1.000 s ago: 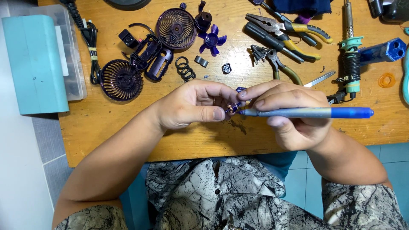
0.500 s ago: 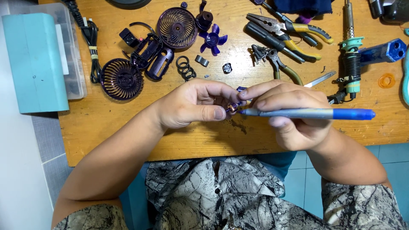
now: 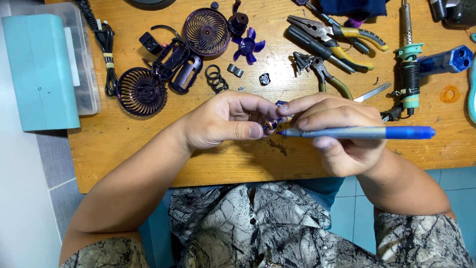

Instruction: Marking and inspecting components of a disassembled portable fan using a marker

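Head view, looking straight down: you sit at a worn wooden desk (image 3: 124, 144), both forearms reaching in over its near edge. Your left hand (image 3: 223, 119) curls closed around a small purple-and-metal part (image 3: 271, 124), pinched between thumb and forefinger just above the desk top; most of it is hidden by your fingers (image 3: 248, 130), so its shape cannot be made out. Your right hand (image 3: 337, 129) is closed around a slim grey tool with a blue handle (image 3: 362, 132), held level like a pen, its tip touching the part. For clean work, judging from this pose, keep the left pinch firm and the wrists low to the desk, and let the tool's tip do the moving, with light pressure so that it does not slip toward your left thumb.

Behind your hands lie the pieces of a dismantled small fan: a round dark purple grille (image 3: 141, 92), a second purple grille (image 3: 207, 31), a purple fan blade (image 3: 247, 45) and black rubber rings (image 3: 215, 78). Yellow-handled pliers (image 3: 337, 32) and a soldering iron with a blue handle (image 3: 421, 59) rest to the right, well apart from the work. A teal box (image 3: 39, 69) stands at the left edge.
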